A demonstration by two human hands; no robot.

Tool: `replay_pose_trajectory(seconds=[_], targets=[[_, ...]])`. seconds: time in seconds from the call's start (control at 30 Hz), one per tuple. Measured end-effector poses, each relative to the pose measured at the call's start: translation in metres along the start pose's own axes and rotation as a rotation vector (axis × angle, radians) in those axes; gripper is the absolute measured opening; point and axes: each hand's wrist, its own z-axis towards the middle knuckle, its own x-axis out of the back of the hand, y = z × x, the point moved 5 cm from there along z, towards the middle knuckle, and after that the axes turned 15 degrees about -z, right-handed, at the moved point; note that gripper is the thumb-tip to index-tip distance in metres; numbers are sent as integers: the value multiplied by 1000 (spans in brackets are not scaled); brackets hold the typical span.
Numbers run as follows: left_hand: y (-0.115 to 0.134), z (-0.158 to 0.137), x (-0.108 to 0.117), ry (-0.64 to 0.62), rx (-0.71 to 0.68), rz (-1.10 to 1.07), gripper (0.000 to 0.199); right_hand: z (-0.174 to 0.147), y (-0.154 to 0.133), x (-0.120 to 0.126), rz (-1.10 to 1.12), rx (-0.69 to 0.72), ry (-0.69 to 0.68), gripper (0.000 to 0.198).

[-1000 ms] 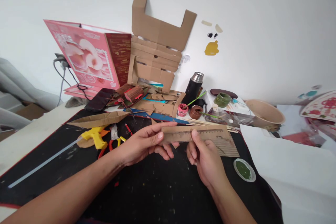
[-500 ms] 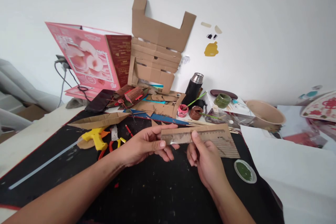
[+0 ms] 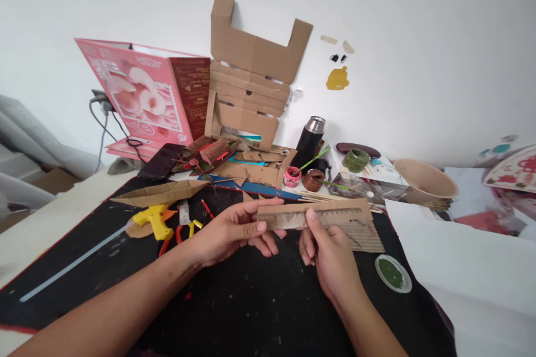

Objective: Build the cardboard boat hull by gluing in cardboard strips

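Note:
Held up over the black mat is a piece of cardboard (image 3: 368, 239), partly smooth and partly corrugated, with a clear ruler (image 3: 293, 220) lying flat along it. My left hand (image 3: 237, 231) pinches the left end of both, thumb in front and fingers behind. The thumb of my right hand (image 3: 330, 254) presses on the ruler's middle, its other fingers curled beneath the cardboard. To the left on the mat lie a yellow glue gun (image 3: 154, 221) with a long glue stick (image 3: 77, 262) and red-and-yellow-handled pliers or scissors (image 3: 184, 228).
Cut cardboard (image 3: 251, 173), a phone (image 3: 161, 160), a black thermos (image 3: 309, 142) and paint jars (image 3: 292, 177) line the back. At right sit a lid of green paint (image 3: 392, 273), white paper (image 3: 460, 262) and a beige bowl (image 3: 422, 181). A pink box (image 3: 142, 95) stands at back left.
The view has shifted very slightly. Both hands keep the same hold on the ruler and cardboard.

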Motion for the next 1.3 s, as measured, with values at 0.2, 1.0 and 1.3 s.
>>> replay_pose_trajectory(seconds=[0.2,1.0,1.3], targets=[[-2,2,3,39,-25,20,28,-2,-1,0,-42,28,15,78],[-4,2,0,61,-45,110,27,-3,-6,1,-124,53,38,81],[-8,2,3,117,-39,123,32,-3,-9,1,-144,56,21,80]])
